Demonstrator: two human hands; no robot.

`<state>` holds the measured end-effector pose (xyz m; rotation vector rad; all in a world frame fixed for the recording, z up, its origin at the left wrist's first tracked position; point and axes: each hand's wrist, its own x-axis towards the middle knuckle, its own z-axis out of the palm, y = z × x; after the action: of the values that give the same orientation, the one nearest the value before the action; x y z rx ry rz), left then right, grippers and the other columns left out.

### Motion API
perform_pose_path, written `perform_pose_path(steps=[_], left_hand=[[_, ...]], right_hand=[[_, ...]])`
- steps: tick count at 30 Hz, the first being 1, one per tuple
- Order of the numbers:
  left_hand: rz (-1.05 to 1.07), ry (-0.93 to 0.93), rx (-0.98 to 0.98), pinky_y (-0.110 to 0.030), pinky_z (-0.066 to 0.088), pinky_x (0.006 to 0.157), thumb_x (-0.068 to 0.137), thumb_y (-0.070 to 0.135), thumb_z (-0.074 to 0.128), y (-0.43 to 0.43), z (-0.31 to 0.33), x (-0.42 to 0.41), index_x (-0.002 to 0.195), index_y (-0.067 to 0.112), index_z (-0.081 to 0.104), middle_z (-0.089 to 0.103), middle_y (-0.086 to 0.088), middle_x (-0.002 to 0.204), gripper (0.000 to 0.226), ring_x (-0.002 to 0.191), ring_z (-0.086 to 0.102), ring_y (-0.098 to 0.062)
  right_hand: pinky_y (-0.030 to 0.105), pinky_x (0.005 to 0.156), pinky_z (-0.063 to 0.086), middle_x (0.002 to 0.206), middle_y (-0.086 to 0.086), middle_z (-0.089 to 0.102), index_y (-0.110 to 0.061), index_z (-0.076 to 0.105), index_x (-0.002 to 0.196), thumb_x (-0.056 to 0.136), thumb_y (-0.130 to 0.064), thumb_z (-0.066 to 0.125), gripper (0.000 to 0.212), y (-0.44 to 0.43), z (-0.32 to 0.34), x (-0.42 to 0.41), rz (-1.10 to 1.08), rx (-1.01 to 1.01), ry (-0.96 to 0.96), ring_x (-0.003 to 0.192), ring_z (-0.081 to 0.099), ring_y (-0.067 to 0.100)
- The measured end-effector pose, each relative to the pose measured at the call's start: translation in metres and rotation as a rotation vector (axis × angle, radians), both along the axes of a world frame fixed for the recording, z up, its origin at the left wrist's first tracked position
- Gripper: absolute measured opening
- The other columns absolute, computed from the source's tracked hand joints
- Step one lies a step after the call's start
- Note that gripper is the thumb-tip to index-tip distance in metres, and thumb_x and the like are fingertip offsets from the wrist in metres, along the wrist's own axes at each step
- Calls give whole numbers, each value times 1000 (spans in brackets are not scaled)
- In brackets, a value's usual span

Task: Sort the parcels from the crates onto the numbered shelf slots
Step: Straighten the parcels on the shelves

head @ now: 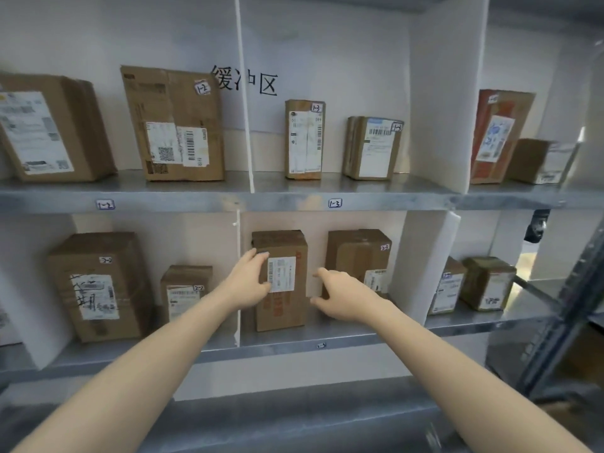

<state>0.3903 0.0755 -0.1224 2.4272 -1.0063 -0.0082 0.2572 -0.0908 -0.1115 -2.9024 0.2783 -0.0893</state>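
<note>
Two bare forearms reach in over the grey metal lower shelf point(359, 338). The left hand point(250, 279) lays its fingers point(255, 256) flat on the front left edge of an upright brown cardboard parcel point(287, 308), released rather than clenched. The parcel bears a white barcode label and red print too blurred to read. The right hand point(340, 299) hovers just beside the parcel's right side, its fingers point(318, 273) loosely spread and grasping nothing; contact cannot be told.

The parcel stands on the lower shelf just right of a thin white divider point(238, 289). To its right is a brown taped box point(356, 253) stickered "2-3". Left of the divider are two brown boxes stickered "2-2" point(105, 259) point(198, 287).

The upper shelf edge point(196, 201) carries handwritten tags "1-2" point(105, 204) and "1-3" point(335, 203). Above them are parcels marked alike. The rear wall shows black handwritten characters "缓冲区" point(245, 81).
</note>
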Motion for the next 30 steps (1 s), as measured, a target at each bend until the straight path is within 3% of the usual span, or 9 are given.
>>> perform_pose_path(steps=[3, 9, 16, 20, 24, 30], left_hand=[[11, -2, 27, -32, 12, 119, 94, 17, 57, -20, -2, 7, 155, 12, 16, -3, -12, 162, 74, 150, 5, -26], [80, -43, 48, -41, 21, 119, 93, 13, 53, -50, 1, 40, 155, 15, 10, 5, -16, 160, 76, 147, 10, -35], [90, -92, 184, -40, 19, 119, 89, 22, 58, -61, -7, 69, 156, 16, 4, -14, -13, 161, 86, 149, -9, -32], [94, -35, 220, -38, 24, 118, 90, 22, 54, -73, -7, 74, 156, 14, -1, -15, -18, 160, 87, 149, -6, -35], [128, 38, 223, -37, 25, 117, 96, 33, 48, -77, -10, 83, 156, 13, -1, -9, -19, 161, 80, 149, 2, -35], [132, 60, 216, -33, 33, 110, 97, 33, 46, -75, -5, 83, 155, 10, 12, 11, -18, 160, 71, 141, 29, -33]], right_hand=[[40, 102, 43, 148, 9, 42, -15, 31, 148, 96, -35, 54, 60, -15, -3, 8, -13, 14, 20, 127, 49, 27], [38, 102, 44, 149, 10, 41, -16, 28, 150, 95, -32, 55, 63, -36, 10, 49, -58, 28, 10, 128, 48, 28], [39, 102, 43, 143, 18, 44, -14, 20, 152, 93, -36, 58, 73, -39, 4, 94, -81, 70, 75, 128, 47, 33], [37, 96, 44, 138, 20, 46, -18, 12, 154, 93, -35, 59, 79, -35, 4, 107, -69, 107, 39, 123, 50, 35], [37, 91, 47, 130, 20, 52, -18, 8, 154, 94, -31, 58, 79, -39, 7, 118, -64, 107, 18, 114, 56, 35], [37, 91, 50, 127, 16, 57, -11, 37, 145, 94, -25, 57, 57, -41, 3, 122, 32, 83, 50, 115, 56, 31]])
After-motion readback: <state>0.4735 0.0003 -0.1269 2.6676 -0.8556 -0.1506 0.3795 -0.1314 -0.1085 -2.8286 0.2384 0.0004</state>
